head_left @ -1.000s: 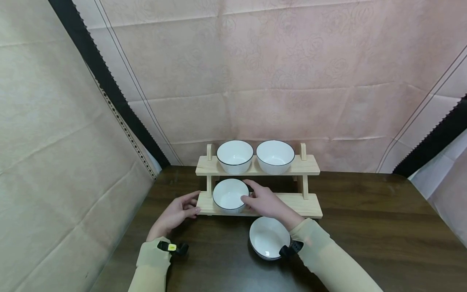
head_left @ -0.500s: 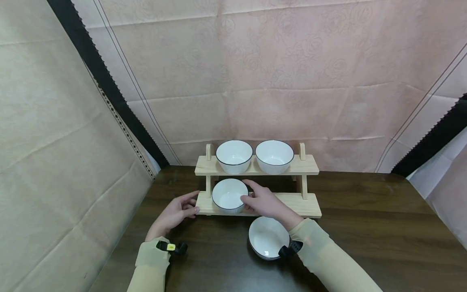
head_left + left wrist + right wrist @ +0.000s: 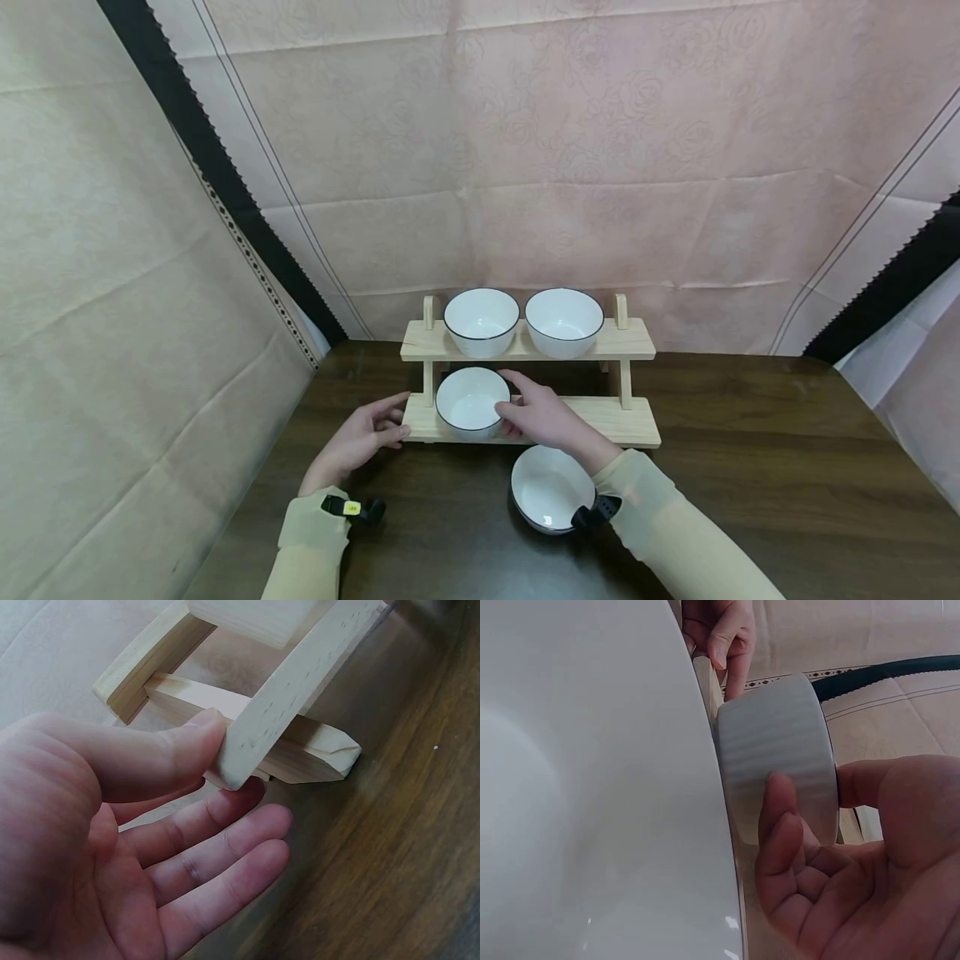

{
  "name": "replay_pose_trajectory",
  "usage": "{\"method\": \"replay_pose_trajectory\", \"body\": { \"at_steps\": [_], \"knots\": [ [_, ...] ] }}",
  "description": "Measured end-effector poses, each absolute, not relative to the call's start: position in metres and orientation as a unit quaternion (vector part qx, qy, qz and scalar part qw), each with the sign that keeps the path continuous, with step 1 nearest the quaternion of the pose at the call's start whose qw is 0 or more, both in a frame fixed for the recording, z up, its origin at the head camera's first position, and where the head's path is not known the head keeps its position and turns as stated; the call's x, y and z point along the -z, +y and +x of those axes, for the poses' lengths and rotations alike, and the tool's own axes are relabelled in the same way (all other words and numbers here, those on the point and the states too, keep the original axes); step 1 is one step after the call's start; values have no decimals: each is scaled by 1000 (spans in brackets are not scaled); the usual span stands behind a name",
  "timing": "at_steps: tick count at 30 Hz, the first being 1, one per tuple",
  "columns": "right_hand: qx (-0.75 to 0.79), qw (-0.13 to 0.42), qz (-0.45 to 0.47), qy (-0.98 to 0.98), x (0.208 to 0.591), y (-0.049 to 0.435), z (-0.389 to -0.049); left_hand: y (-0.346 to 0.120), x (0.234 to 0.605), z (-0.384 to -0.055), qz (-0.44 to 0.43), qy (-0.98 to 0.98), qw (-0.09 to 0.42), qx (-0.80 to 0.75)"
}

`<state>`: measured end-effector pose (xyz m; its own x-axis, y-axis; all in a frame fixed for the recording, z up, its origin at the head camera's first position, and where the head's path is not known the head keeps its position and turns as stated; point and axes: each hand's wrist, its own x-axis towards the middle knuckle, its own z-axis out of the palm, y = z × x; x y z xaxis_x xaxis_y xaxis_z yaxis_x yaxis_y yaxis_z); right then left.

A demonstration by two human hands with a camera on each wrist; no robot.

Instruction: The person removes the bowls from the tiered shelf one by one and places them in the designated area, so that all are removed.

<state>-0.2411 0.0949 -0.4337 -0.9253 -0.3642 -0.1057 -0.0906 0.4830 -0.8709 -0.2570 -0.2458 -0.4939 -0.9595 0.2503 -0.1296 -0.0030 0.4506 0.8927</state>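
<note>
A white bowl with a dark rim sits upright on the left part of the lower board of a two-tier wooden rack. My right hand grips this bowl from its right side. The thumb is at the rim and the other fingers curl by the ribbed outer wall, as the right wrist view shows. At the rack's left end, my left hand pinches the end of the lower board. In the left wrist view the thumb lies against the board's end, the other fingers spread below it.
Two matching bowls, a left one and a right one, stand on the upper board. Another white bowl stands on the dark wooden table under my right wrist. Pale cloth hangs behind the rack.
Almost nothing differs. Both hands, the rack and the bowls keep their places, apart from a very slight shift of the whole head view.
</note>
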Motion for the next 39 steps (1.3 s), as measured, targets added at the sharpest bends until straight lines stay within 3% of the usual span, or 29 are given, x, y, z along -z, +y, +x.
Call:
{"method": "replay_pose_trajectory", "body": {
  "at_steps": [39],
  "knots": [
    [517,115,-118,840,434,98,-239,-246,493,-255,77,843,121,-518]
  ]
}}
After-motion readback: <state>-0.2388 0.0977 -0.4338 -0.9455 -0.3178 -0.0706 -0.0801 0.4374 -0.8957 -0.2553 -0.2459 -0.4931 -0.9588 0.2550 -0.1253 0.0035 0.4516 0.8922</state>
